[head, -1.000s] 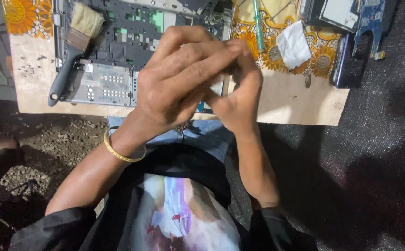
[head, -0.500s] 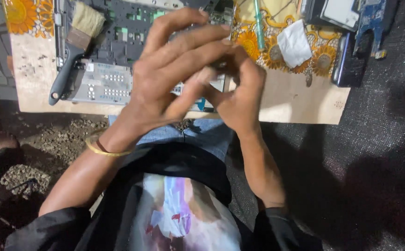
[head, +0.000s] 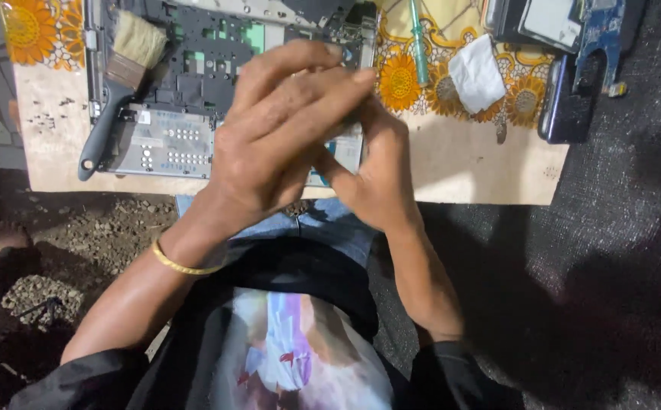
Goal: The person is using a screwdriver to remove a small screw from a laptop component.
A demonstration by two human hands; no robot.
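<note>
- So, nearest the camera there's a black top with a pale print, and blue jeans showing just past it.
- Left wrist has a thin gold bangle on it.
- Left hand is up over the board edge, fingers stretched long and laid across the right hand. The two are pressed together at the fingertips.
- Can't tell if anything sits between the fingers; the left hand covers that spot. So grip on either hand: no idea from here.
- Under the hands lies the opened laptop base, dark inner frame with green bits and a silver plate with small holes. It rests on the wooden board, left half, partly hidden by both hands.
- A paintbrush with a black handle lies slanted across the laptop's left side, bristles pointing away from me.
- Past the hands, a sunflower cloth covers the far part of the board.
- On that cloth: a green-handled screwdriver and, just right of it, a folded white wipe.
- Right end of the board: a dark phone lying flat, with a blue circuit board and other dark parts beyond it at the top edge.
- Ground around is dirt and gravel on the left, dark mat on the right.
</note>
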